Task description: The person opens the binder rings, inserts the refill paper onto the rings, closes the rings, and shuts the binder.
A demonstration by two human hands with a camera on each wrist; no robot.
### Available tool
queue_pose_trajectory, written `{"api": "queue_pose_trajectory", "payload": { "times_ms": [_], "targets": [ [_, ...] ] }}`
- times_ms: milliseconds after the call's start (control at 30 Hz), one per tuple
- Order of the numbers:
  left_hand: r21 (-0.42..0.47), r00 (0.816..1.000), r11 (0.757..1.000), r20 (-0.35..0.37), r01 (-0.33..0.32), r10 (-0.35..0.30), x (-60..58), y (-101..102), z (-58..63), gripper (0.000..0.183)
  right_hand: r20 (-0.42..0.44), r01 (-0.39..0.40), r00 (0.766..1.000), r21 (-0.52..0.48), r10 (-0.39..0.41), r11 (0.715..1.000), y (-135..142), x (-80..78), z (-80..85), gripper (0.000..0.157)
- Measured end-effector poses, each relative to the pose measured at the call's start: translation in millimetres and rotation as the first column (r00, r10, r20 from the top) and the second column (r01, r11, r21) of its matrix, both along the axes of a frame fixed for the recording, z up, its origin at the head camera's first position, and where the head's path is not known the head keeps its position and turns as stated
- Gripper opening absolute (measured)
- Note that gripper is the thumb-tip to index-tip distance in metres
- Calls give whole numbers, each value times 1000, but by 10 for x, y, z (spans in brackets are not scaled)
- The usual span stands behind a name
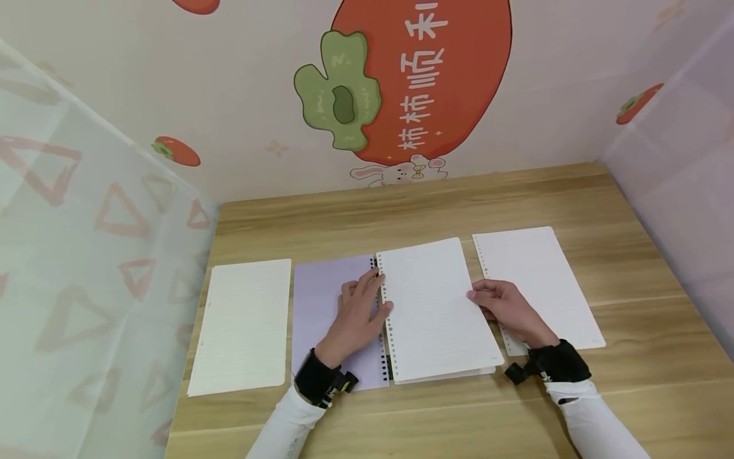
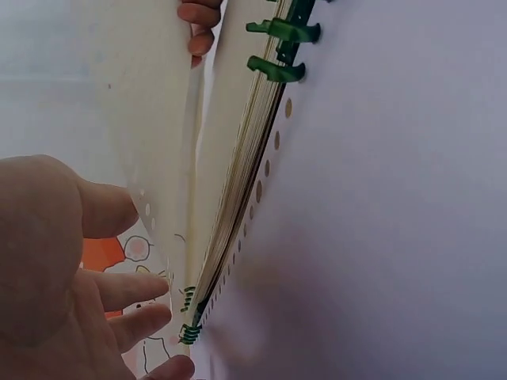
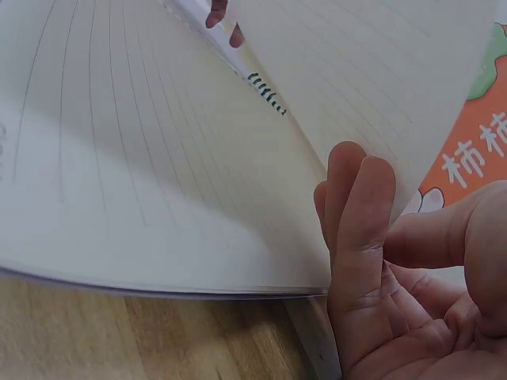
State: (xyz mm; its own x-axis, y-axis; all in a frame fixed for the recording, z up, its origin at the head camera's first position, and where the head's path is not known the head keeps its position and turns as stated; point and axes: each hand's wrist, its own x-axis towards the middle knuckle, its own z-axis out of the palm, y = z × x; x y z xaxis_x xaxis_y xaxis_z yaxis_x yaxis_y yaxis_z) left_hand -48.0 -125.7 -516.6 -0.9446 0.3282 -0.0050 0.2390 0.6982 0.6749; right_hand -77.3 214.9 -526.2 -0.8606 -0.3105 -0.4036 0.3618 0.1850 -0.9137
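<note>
A ring-binder notebook lies open, its purple cover (image 1: 321,293) on the left and a stack of lined pages (image 3: 119,158) on the right. Green binder rings (image 2: 277,70) show at the spine in the left wrist view. Above the stack, a white lined sheet (image 1: 432,312) with a punched left edge is lifted off the pages. My right hand (image 1: 510,310) pinches this sheet's right edge between thumb and fingers. At the punched edge, my left hand (image 1: 357,317) touches the sheet with extended fingers; the contact of each fingertip is partly hidden.
A loose lined sheet (image 1: 243,325) lies left of the notebook. Another punched sheet (image 1: 539,280) lies to the right, partly under my right hand. The wooden table (image 1: 401,421) meets a printed backdrop (image 1: 246,127) behind and at the sides.
</note>
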Motion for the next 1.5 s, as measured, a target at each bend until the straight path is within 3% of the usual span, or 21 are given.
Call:
{"api": "queue_pose_trajectory", "payload": {
  "times_ms": [400,1233,1500],
  "targets": [
    [-90,1000,996,-7,-3,2,-20,27,-38,61,-1,13,1000,8,-13,1000,14,-3,-21,49],
    [-147,1000,989,0,20,-20,-27,43,-41,60,14,16,1000,34,-16,999,24,15,-48,49],
    [-117,1000,993,-12,21,-22,32,15,26,59,7,8,1000,39,-8,999,26,29,-39,50]
  ]
}}
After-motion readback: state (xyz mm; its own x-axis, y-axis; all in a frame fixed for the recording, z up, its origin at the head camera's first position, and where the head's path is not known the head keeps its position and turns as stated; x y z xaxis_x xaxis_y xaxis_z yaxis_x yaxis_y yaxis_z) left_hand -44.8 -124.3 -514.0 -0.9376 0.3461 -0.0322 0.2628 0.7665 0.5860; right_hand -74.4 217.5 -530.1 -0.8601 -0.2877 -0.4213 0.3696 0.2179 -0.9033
